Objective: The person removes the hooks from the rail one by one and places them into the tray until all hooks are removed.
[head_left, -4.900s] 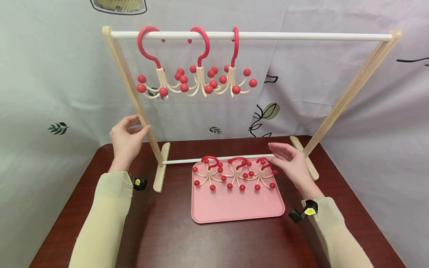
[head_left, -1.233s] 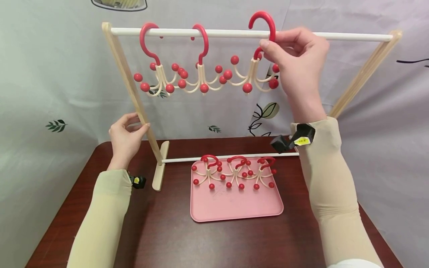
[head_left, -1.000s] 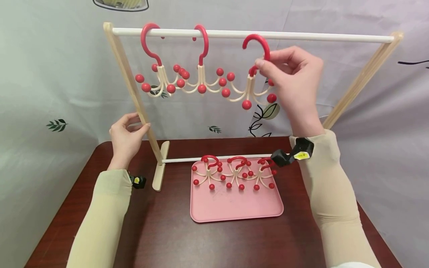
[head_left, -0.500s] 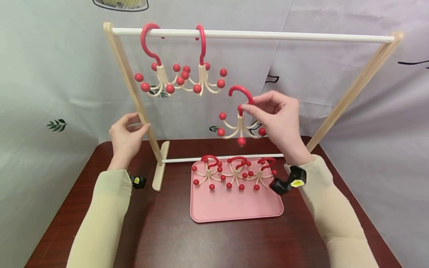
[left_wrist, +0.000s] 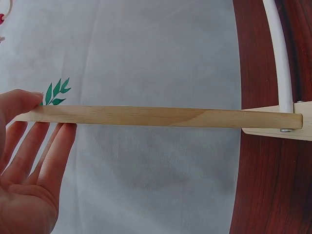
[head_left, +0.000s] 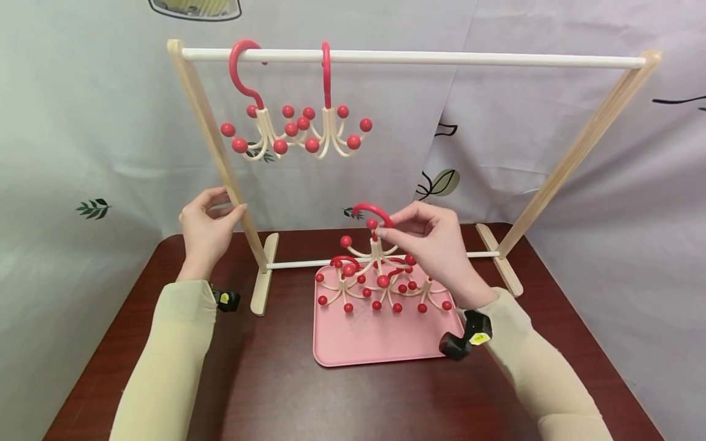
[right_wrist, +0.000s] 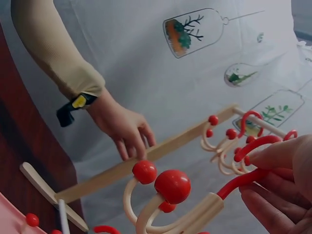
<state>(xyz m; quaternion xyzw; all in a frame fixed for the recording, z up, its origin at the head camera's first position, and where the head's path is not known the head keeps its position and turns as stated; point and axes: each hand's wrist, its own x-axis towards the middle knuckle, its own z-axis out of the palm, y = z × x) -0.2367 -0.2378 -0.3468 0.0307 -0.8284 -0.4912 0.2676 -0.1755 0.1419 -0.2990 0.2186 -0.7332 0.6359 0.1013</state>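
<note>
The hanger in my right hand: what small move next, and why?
Perhaps ease the held hanger toward the near side of the tray: your right hand has it overlapping, in the head view, hangers lying along the tray's far half.

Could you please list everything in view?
Rack: 1, pale wood and white, on table
Table: 1, reddish brown, under rack
Cloth: at least 1, grey with drawings, behind rack
Tray: 1, pink, on table
Hung hangers: 2, red and cream, on rack
Lying hangers: 3, red and cream, on tray
Held hanger: 1, red and cream, near tray
Wrist cameras: 2, black and yellow, on wrists
Sleeves: 2, cream, on forearms
Left hand: 1, bare, on rack
Right hand: 1, bare, holding hanger
</note>
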